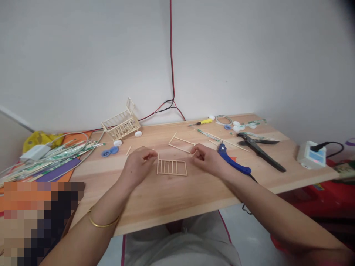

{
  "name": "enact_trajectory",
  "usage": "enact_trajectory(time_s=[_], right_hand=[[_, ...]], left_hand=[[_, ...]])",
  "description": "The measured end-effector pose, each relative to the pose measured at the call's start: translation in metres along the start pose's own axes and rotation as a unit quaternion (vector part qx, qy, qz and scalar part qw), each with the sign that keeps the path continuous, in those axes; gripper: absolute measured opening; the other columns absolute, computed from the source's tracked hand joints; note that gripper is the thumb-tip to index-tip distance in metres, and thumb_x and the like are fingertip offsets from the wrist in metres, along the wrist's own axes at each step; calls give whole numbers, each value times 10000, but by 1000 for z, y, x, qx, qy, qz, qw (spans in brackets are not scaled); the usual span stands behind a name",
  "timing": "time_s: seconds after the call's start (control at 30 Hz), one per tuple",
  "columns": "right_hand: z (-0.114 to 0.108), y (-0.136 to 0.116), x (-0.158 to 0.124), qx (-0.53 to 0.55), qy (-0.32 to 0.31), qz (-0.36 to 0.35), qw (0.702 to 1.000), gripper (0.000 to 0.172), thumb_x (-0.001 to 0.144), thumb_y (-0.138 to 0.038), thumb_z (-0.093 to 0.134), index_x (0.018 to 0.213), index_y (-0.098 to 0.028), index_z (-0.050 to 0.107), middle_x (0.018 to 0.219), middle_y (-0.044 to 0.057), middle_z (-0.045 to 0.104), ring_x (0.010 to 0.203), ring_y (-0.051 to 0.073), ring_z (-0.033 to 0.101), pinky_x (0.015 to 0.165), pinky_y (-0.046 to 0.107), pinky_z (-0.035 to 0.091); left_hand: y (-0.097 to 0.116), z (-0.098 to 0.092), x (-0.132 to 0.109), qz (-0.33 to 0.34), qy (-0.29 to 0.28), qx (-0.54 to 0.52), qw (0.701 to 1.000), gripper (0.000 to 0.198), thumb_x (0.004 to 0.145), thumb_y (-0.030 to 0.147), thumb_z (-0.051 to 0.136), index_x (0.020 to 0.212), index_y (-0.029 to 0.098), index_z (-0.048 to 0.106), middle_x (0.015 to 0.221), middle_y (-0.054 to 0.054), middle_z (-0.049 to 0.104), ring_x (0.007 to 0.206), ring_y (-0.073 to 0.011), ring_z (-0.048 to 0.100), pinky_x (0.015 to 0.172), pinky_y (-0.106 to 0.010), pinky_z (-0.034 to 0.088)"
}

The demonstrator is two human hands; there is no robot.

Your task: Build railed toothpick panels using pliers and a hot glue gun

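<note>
On the wooden table point(155, 199) lies a small stick frame with several rungs point(172, 167). My left hand point(140, 164) is at its upper left corner, fingers pinched together; what they hold, if anything, is too small to make out. A second, plain stick frame point(181, 143) lies farther back. My right hand point(204, 158) is beside its right end, fingers curled and close together, their contents unclear. A little stick cart point(120, 125) with white wheels stands at the back left.
Blue caps point(110, 151) lie below the cart. A blue glue gun point(233, 162), black pliers point(260, 151), a yellow-handled tool point(204, 121) and loose sticks are on the right. A white power socket point(312, 155) sits at the right edge. Wrapped sticks point(55, 159) lie left.
</note>
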State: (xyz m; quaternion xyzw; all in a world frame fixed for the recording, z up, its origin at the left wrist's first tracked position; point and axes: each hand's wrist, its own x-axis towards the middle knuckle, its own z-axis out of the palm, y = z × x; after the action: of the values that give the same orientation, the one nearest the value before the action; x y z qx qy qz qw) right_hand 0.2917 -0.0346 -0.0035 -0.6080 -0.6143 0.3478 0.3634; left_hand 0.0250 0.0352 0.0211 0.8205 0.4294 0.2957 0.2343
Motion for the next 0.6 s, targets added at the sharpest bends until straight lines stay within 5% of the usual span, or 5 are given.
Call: enact_trajectory(time_s=[0.33, 0.6], right_hand=[[6, 15, -3, -59, -2, -52, 997, 132, 844, -311, 524, 918, -202, 533, 678, -40, 480, 590, 104, 425, 539, 222, 345], [5, 14, -5, -61, -5, -51, 997, 105, 849, -287, 517, 913, -205, 529, 686, -34, 493, 604, 106, 438, 548, 222, 347]], left_hand=[[-9, 14, -6, 153, -143, 148, 967, 352, 759, 40, 496, 938, 225, 736, 798, -80, 581, 767, -211, 488, 679, -334, 369], [-2, 16, -8, 171, -151, 188, 955, 398, 770, -4, 461, 964, 232, 717, 797, -63, 547, 769, -196, 447, 676, -318, 359]])
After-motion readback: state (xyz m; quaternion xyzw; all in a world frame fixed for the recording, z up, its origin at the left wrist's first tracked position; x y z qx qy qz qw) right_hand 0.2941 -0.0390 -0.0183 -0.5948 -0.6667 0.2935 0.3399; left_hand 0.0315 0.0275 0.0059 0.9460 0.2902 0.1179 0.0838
